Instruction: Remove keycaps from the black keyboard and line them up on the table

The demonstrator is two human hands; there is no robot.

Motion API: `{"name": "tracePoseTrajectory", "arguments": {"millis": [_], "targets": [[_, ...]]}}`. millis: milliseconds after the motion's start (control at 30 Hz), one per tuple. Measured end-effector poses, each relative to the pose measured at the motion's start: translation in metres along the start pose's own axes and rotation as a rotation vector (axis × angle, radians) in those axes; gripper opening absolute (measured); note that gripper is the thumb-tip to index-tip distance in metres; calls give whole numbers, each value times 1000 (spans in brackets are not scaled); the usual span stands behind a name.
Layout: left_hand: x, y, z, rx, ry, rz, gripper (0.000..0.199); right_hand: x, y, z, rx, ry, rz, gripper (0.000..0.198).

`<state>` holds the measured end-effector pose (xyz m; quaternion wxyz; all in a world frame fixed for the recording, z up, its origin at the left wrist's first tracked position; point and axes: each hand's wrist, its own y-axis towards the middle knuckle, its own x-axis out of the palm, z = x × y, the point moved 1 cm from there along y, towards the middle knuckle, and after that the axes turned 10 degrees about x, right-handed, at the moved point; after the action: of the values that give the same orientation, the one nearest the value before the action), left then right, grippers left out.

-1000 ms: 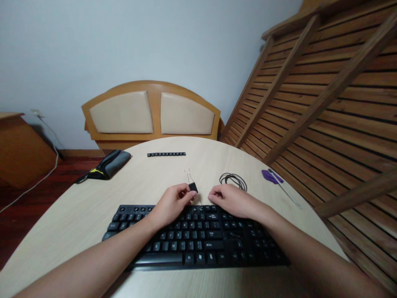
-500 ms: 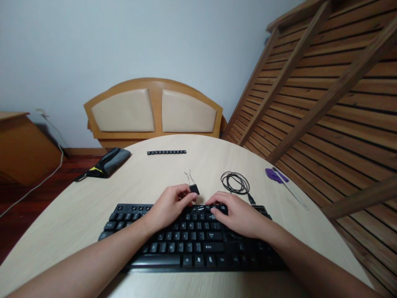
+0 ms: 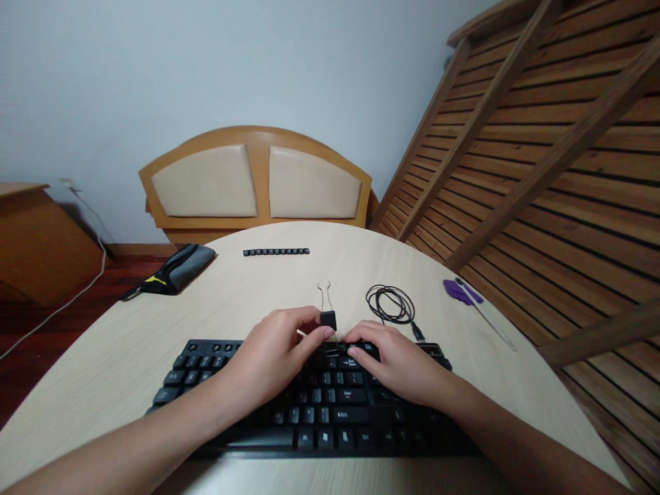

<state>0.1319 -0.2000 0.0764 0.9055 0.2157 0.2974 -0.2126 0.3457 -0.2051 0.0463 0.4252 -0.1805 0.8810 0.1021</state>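
Observation:
A black keyboard (image 3: 247, 438) lies lengthwise before me. My left hand (image 3: 281, 344) pinches the black block of a wire keycap puller (image 3: 328, 320) between thumb and fingertips. Two hooked wires rise from the block, and its lower wires reach down to the keyboard's top row. My right hand (image 3: 386, 354) lies over the upper right of the keyboard, fingers along the back edge and thumb on top, gripping it. At the upper left, the top row shows bare key sockets (image 3: 216, 347). Farther back, a line of several loose keycaps (image 3: 276, 251) rests on the table.
The pale round table (image 3: 128, 385) carries a coiled black cable (image 3: 390, 304) behind my right hand. A dark pouch (image 3: 178, 270) sits at the left edge. On the right lie a purple cloth-like piece (image 3: 460, 291) and a thin stick-like tool (image 3: 487, 316).
My left hand has moved slightly right with the keycap puller, which now stands more upright. The keyboard has shifted a little left in view. My right hand stays almost in place.

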Motion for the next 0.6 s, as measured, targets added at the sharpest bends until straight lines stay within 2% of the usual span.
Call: {"name": "tracePoseTrajectory", "arguments": {"millis": [100,167,300,433,600], "targets": [[-9,-4,17,9,17,13,25,7,0,-6,-3,14,26,15],[-8,-3,18,23,3,30,25,12,0,-10,1,16,50,15],[7,2,-1,94,-78,42,23,17,0,-12,18,-10,68,13],[20,5,-23,56,-231,81,22,16,-1,-10,-2,-8,65,14],[22,4,-35,-20,-320,117,25,16,-1,-8,-11,17,82,17]]}}
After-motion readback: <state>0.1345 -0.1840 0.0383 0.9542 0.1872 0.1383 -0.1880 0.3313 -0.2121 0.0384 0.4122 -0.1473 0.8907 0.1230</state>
